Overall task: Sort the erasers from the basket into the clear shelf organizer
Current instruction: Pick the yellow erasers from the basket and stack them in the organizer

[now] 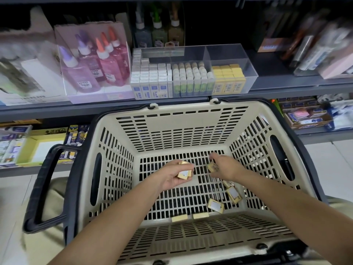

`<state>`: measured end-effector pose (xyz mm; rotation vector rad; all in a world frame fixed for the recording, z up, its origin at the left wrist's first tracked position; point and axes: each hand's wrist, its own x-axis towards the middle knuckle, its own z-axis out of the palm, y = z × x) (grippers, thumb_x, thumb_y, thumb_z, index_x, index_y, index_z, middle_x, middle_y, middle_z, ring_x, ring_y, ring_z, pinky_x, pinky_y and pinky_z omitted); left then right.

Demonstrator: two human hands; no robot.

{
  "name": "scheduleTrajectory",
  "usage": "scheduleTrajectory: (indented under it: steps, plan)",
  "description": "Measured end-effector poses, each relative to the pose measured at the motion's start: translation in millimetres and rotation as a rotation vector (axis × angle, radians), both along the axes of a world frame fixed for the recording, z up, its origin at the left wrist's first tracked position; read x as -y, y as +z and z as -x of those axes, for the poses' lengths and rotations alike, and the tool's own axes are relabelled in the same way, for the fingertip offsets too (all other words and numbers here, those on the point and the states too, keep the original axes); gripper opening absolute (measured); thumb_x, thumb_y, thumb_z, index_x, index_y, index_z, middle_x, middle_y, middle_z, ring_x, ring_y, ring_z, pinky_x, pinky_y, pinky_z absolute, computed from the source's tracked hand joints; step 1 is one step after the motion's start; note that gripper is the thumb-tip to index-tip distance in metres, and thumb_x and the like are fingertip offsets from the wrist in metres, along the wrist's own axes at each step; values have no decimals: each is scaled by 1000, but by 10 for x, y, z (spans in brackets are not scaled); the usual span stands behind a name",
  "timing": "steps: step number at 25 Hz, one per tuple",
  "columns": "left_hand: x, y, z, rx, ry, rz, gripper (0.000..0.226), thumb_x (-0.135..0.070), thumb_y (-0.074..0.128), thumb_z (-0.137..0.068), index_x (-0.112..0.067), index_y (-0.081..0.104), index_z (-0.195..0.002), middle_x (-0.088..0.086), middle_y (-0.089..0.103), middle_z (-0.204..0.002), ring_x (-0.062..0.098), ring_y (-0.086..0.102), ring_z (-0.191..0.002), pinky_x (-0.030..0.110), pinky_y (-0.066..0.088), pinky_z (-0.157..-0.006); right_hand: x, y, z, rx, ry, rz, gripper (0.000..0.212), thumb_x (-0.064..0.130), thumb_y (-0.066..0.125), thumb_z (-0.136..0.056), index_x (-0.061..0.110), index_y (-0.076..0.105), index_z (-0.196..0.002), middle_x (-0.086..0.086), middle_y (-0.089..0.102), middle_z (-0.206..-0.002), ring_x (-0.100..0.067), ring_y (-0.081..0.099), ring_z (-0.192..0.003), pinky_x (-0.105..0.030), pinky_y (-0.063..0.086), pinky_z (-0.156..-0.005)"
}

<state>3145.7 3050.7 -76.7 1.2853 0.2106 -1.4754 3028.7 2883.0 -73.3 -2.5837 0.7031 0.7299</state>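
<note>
the left hand (172, 177) is inside the basket (191, 119), over the middle of its floor, with its fingers curled round a small stack of yellow erasers (183, 174). the right hand (224, 167), just to the right and also inside the basket, pinches a single eraser (212, 167). several loose erasers (215, 205) lie on the basket floor toward its near right corner. the clear shelf organizer (246, 60) stands on the shelf just beyond the basket's far rim.

the stack in the left hand looks loosely held, so adding another piece could spill it back into the basket or over the rim onto the floor. a piece could also clip the far rim as it is lifted. the organizer has three compartments. only the right one holds matching yellow packs (229, 77), so a hasty drop could land among the green or white ones.

motion blur hides the writing. the erasers show a pale label panel and the shelved packs show barcode-like marks, but none of it can be read.
</note>
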Motion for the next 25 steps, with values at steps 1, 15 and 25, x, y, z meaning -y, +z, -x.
scheduleTrajectory:
  steps: [1,15,25]
  plan:
    - [28,27,-2,11,10,13,44,-5,76,-71,-4,55,-110,13,67,-94,21,67,-84,30,58,-69,-14,66,-63,75,-34,-96,45,37,71,-79,21,48,-114,2,64,-92,-11,58,-75,-26,49,-65]
    - [388,1058,-380,383,72,305,43,-16,78,-64,-11,58,-102,13,69,-95,20,68,-84,27,56,-65,347,1342,-464,625,-266,-521,10,6,65,-84,8,65,-94,4,62,-73,-6,60,-65,-12,51,-62]
    - [815,1702,-851,689,211,373,33,-20,79,-70,-18,62,-99,10,67,-96,16,68,-77,35,57,-77,1404,1980,-1322,968,-373,-137,22,8,66,-83,8,66,-105,-13,68,-98,-19,65,-87,-24,48,-77]
